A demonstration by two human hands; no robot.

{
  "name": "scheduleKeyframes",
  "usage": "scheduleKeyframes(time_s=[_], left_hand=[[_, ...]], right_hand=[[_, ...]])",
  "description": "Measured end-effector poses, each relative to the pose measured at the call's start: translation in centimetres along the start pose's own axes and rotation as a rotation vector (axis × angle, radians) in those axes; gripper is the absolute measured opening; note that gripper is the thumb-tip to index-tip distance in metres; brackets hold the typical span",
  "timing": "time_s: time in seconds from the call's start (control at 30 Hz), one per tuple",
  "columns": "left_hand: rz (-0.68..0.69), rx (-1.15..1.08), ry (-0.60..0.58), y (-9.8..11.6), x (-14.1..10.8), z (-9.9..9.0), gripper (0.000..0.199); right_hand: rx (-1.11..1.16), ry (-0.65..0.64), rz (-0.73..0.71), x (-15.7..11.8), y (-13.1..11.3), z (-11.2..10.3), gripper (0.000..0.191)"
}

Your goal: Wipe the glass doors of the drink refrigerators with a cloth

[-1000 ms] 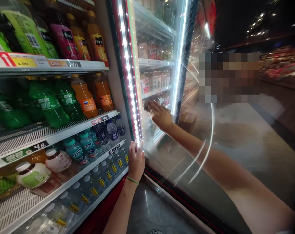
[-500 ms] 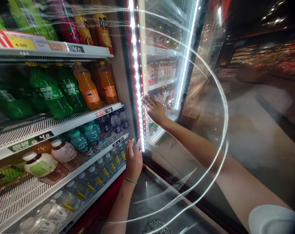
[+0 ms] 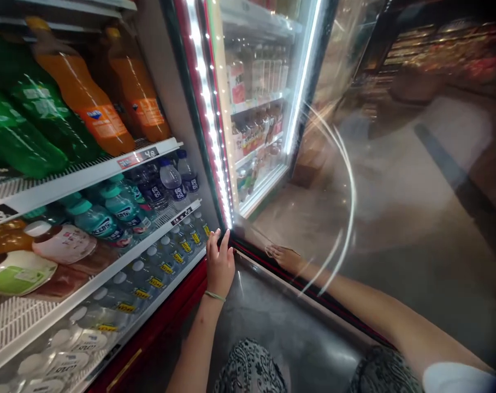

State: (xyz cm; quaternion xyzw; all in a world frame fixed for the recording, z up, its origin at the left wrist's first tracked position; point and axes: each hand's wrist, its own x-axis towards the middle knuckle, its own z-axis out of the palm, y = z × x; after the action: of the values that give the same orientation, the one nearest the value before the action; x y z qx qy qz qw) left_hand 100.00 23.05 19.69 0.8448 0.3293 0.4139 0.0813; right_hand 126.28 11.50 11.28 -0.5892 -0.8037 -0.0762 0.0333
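My left hand (image 3: 220,265), a thin green band at its wrist, is raised by the cooler's lower front corner. Its fingers are apart, with nothing held; whether they touch the frame I cannot tell. To its right, my right hand (image 3: 286,258) is low against the clear glass door (image 3: 313,218), close to its dark bottom edge. The fingers look stretched out and flat. A thin pale edge crosses near them, and I cannot make out what it is. Curved white streaks run across the glass above my right forearm.
Open drinks cooler shelves (image 3: 84,172) are at left, with orange soda bottles (image 3: 108,125), green bottles (image 3: 43,109), teal-capped bottles (image 3: 96,221) and water bottles (image 3: 158,267). A bright LED strip (image 3: 207,98) lines the frame. Patterned knees (image 3: 250,368) show below, above a grey floor (image 3: 289,327).
My right hand has moved down from beside the LED strip to the door's lower edge. My left hand stays near the corner. The view has shifted lower and nearer the shelves.
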Motion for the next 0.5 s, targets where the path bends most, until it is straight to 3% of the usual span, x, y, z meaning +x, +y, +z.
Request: scheduleKeyframes(time_s=[0.07,0.13,0.2,0.27,0.37,0.43,0.5], left_hand=[[0.011,-0.023,-0.048,1.0,-0.3,0.7,0.050],[0.030,-0.050,-0.096,2.2,-0.1,1.2,0.049],[0.056,-0.075,-0.127,3.4,0.6,1.5,0.047],[0.089,-0.095,-0.130,4.6,1.7,1.6,0.046],[0.140,-0.120,-0.096,6.4,4.1,1.3,0.046],[0.170,-0.127,-0.066,7.5,5.8,0.8,0.046],[0.193,-0.129,-0.037,8.5,7.3,0.3,0.046]], right_hand=[[0.010,-0.035,-0.001,-4.9,-0.4,0.5,0.057],[0.018,-0.055,0.002,-8.1,-0.5,0.1,0.055],[0.020,-0.059,0.012,-9.1,-0.4,-1.5,0.054],[0.009,-0.045,0.036,-8.1,0.3,-4.7,0.055],[-0.035,0.026,0.081,-4.0,2.3,-13.7,0.054],[-0.085,0.124,0.124,-1.1,4.0,-22.1,0.055],[-0.262,0.319,0.205,1.2,5.5,-30.9,0.052]])
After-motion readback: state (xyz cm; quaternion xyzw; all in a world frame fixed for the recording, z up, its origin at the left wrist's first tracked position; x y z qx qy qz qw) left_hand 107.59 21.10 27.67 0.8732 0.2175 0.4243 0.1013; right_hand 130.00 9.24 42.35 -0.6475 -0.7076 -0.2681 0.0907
